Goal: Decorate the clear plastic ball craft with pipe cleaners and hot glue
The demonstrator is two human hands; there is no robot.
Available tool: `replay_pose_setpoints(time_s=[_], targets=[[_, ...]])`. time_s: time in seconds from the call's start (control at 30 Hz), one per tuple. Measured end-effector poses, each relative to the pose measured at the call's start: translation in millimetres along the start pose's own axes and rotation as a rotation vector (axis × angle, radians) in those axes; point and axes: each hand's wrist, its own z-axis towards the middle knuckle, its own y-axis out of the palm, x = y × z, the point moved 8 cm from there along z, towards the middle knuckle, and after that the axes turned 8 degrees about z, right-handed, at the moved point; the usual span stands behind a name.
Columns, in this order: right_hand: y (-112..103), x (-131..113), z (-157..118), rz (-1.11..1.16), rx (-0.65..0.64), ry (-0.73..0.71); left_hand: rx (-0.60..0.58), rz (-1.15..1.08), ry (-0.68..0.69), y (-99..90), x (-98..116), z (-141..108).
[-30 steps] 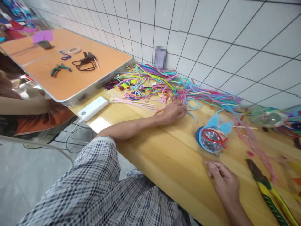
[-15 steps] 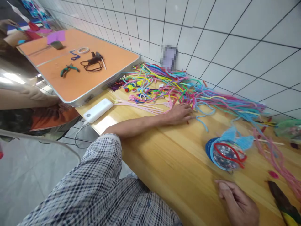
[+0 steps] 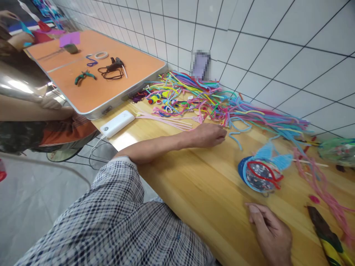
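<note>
My left hand (image 3: 211, 135) rests on the wooden table (image 3: 194, 173) at the near edge of a pile of coloured pipe cleaners (image 3: 188, 96), its fingers curled in; whatever they hold, if anything, is hidden. Light blue pipe cleaner pieces (image 3: 235, 137) lie just to its right. My right hand (image 3: 271, 231) is closed, thumb against the forefinger, low on the right, and no object shows clearly in it. Beyond it sits a round blue-rimmed item (image 3: 259, 175) with a dark speckled middle, red pipe cleaner loops and two light blue ear-like shapes.
Dark-bladed scissors (image 3: 325, 229) and pink pipe cleaners (image 3: 318, 184) are at the right. A white power bank (image 3: 118, 123) with a cable lies at the left edge. The orange table (image 3: 111, 88) holds pliers (image 3: 85, 77), a glue gun (image 3: 115, 66) and tape (image 3: 101, 55). Another person sits left.
My left hand's fingers, spread at the pile's edge before, have curled inward. The view has shifted slightly, moving the right-hand things a little left and up. My right hand keeps its closed shape.
</note>
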Motion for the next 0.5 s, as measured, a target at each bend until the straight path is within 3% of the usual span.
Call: replay_pose_setpoints(time_s=[0.1,0.17,0.3,0.4,0.5], targets=[[5,0,0,0.03,-0.022,-0.005,-0.003,0.092,-0.264,-26.0,-43,-9],[7,2,0,0.055,-0.009,0.007,-0.029,0.149,-0.455,-49.0,-88,-22],[12,0,-2,0.065,0.015,-0.012,-0.075,0.248,-0.661,-89.2,-182,-58],[13,-7,-4,0.054,0.028,-0.014,-0.165,0.311,-0.752,-89.6,-236,-81],[13,-12,-5,0.041,0.037,-0.004,-0.216,0.29,-0.789,-71.3,-265,-92]])
